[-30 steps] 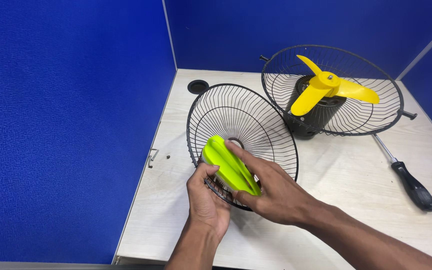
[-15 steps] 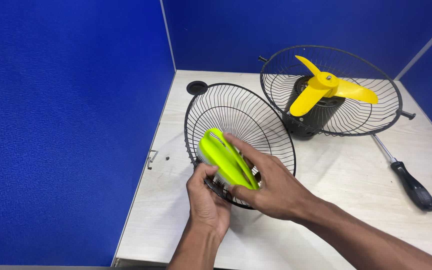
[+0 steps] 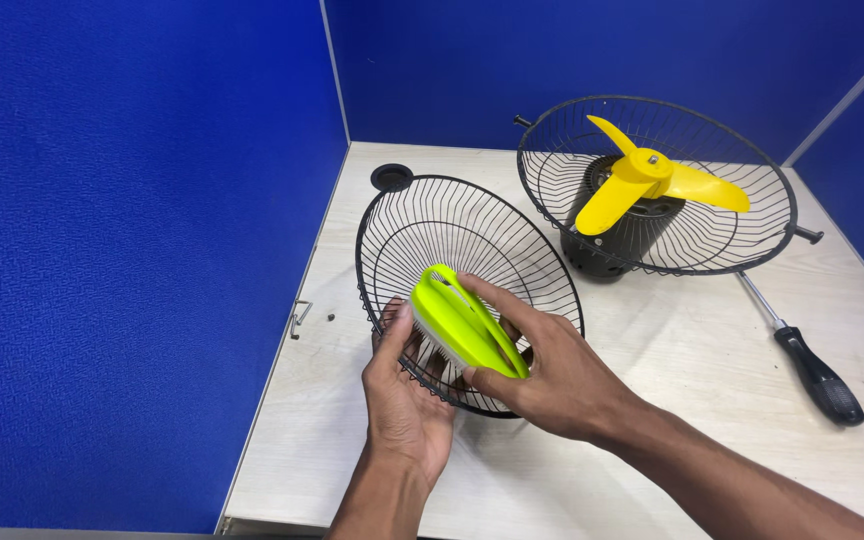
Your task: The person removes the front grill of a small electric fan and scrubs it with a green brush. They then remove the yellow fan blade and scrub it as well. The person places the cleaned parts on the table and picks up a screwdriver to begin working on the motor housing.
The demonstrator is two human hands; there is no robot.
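Note:
My right hand (image 3: 552,375) grips a lime-green brush (image 3: 460,322) with white bristles, pressed against the inside of a black wire fan guard (image 3: 462,230). The guard stands tilted on its rim on the table. My left hand (image 3: 404,400) holds the guard's lower rim from outside, fingers curled on the wires. Behind to the right stands a fan body with yellow blades (image 3: 642,180) inside a second black wire guard (image 3: 752,240).
A screwdriver (image 3: 807,360) with a black handle lies on the right of the pale wooden table (image 3: 672,340). A round black cable hole (image 3: 391,177) sits near the back left corner. A small screw (image 3: 330,317) lies by the left edge. Blue partition walls (image 3: 132,250) enclose the desk.
The brush has shifted slightly up and left across the guard's wires in my right hand. My left hand keeps its hold on the rim.

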